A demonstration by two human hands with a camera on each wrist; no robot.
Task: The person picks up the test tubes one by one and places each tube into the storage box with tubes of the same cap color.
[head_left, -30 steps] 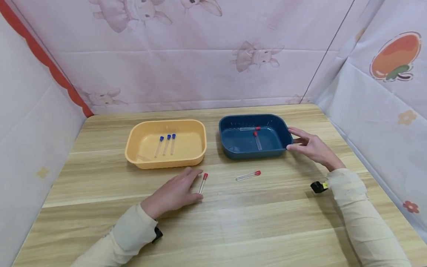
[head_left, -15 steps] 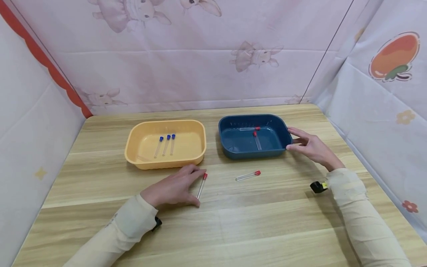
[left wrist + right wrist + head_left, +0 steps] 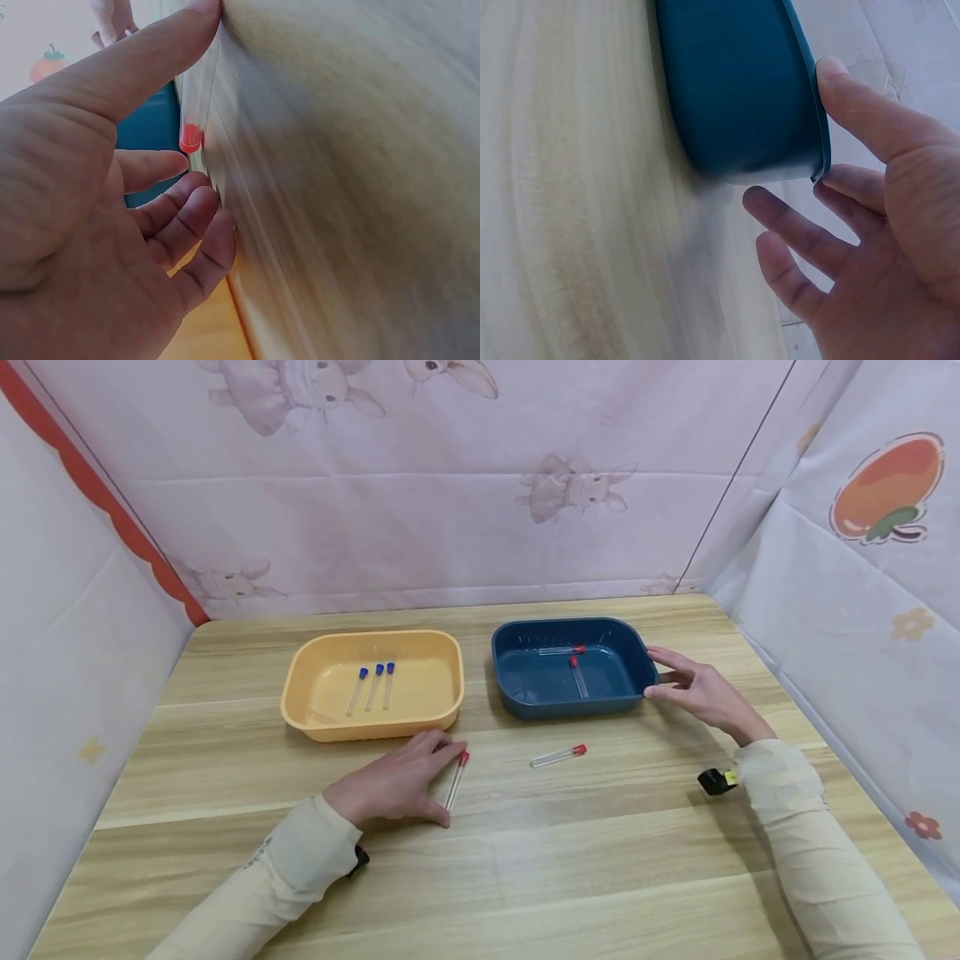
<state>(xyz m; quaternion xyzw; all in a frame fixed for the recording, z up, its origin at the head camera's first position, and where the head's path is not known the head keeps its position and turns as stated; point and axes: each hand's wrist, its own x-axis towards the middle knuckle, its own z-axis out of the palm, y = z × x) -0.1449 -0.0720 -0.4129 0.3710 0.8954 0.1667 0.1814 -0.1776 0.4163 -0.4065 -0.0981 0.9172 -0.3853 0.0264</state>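
Observation:
My left hand (image 3: 393,777) spreads its thumb and index finger around a clear test tube with a red cap (image 3: 456,785) on the table. The index fingertip lies near the cap (image 3: 191,138), with a small gap in the left wrist view, and the thumb is by the tube's other end. My right hand (image 3: 708,697) rests against the right end of a dark blue tray (image 3: 577,708). Its thumb (image 3: 847,94) and index finger touch the rim, while the other fingers hang loosely below. A second red-capped tube (image 3: 558,756) lies in front of the blue tray.
Two red-capped tubes (image 3: 579,678) lie inside the blue tray. A yellow tray (image 3: 367,730) at left holds three blue-capped tubes (image 3: 373,687). Printed fabric walls (image 3: 435,535) enclose the wooden table (image 3: 555,877) at the back and sides.
The left thumb has shifted slightly toward the table's front, and the index finger has come closer to the red cap. The tube by it has shifted very little. The right hand has stayed put.

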